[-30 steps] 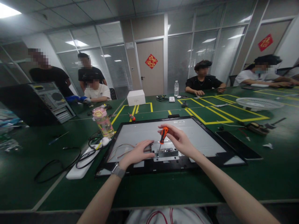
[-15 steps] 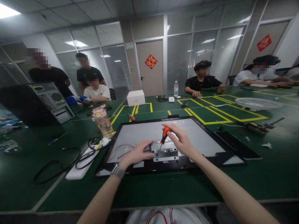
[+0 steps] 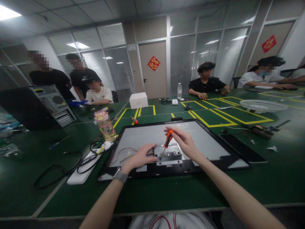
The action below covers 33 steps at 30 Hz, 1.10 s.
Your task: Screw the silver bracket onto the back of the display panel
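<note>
A flat display panel (image 3: pixel 205 140) with a grey back and black frame lies on the green table. A metal bracket (image 3: pixel 177 157) with ports along its front sits near the panel's close edge. My right hand (image 3: pixel 187 143) grips an orange and black screwdriver (image 3: pixel 169 139) by its handle. The screwdriver leans, its tip down at the left part of the bracket. My left hand (image 3: pixel 141 156) rests at the bracket's left side, fingers stretched out and holding nothing. Thin wires (image 3: pixel 122 151) run out beneath that hand to the left.
Left of the panel are a white power strip (image 3: pixel 82 171) with black cables and a pink-lidded bottle (image 3: pixel 105 125). A black phone-like slab (image 3: pixel 241 148) lies on the right. A red screwdriver (image 3: pixel 134 120), a white box (image 3: pixel 138 100) and a computer tower (image 3: pixel 45 106) stand farther back. Several people are around the table.
The screwdriver's handle has turned slightly in my right hand, whose fingers have shifted a little. My left hand stays in place. A standing person at the back left has leaned forward.
</note>
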Motion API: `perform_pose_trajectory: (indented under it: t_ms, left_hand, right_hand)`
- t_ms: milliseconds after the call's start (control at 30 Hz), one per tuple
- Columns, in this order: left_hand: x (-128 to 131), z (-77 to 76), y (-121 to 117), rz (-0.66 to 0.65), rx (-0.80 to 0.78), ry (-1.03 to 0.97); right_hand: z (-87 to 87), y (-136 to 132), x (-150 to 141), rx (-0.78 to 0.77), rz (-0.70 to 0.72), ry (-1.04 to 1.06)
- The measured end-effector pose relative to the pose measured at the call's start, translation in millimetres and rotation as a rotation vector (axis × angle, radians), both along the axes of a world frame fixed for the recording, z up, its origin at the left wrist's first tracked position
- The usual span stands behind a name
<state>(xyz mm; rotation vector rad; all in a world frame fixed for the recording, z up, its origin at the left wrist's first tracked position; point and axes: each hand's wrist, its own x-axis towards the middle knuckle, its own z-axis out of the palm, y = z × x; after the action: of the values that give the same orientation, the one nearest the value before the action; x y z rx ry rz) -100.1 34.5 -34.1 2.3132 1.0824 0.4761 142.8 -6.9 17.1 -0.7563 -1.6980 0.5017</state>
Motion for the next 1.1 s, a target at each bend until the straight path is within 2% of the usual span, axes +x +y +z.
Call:
perform_pose_trajectory:
  t_ms: [167,367,600,800,1000,1100]
  left_hand:
    - [0.3,1.5,-1.1,0.000,-0.007,0.005]
    - [0.1,0.9,-0.7,-0.009,0.001,0.002]
    - [-0.6,0.2,-0.2,-0.012,-0.002,0.017]
    - [-0.4,0.9,-0.2,-0.013,-0.001,0.006]
    - [0.5,1.3,-0.7,-0.013,-0.001,0.008]
    - [0.1,-0.2,0.1,-0.018,0.006,0.009]
  right_hand:
    - [0.1,1.3,-0.2,0.070,-0.084,-0.021]
    - [-2.5,1.6,1.3,-0.004,0.050,0.005]
    - [-0.2,0.8,-0.2,0.082,-0.093,-0.033]
    - [0.9,-1.8,0.5,-0.006,0.046,0.029]
    - [-0.1,1.1,1.3,0.069,-0.035,-0.003]
    - [0.8,1.2,1.6,0.062,-0.013,-0.006]
